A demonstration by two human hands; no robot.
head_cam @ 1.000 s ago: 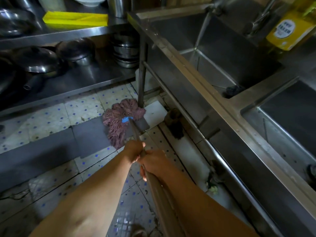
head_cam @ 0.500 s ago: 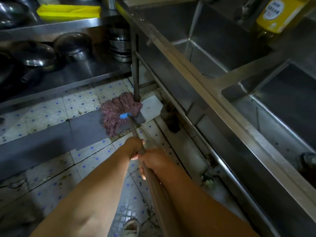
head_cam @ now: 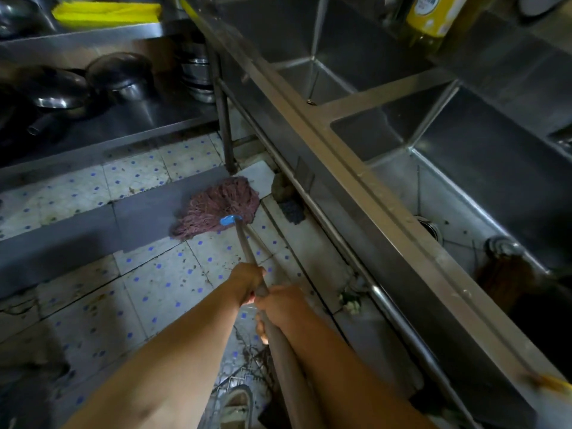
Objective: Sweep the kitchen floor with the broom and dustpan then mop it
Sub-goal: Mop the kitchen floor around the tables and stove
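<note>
Both hands grip the mop handle [head_cam: 247, 258], the left hand [head_cam: 247, 281] ahead with fingers wrapped round the shaft, the right hand [head_cam: 283, 308] just behind it, fingers curled round the thicker lower section. The handle looks rigid and slender, so a two-point hold near mid-shaft probably gives good leverage. Beyond the hands, the blue collar [head_cam: 229, 219] joins the shaft to the mop head [head_cam: 216, 207], a soft mass of reddish strands lying flat on the floor [head_cam: 154, 274] beside the leg [head_cam: 223, 119] of the steel sink [head_cam: 356, 168]. If wet, the head is likely heavy and draggy; the tiles may be slippery.
</note>
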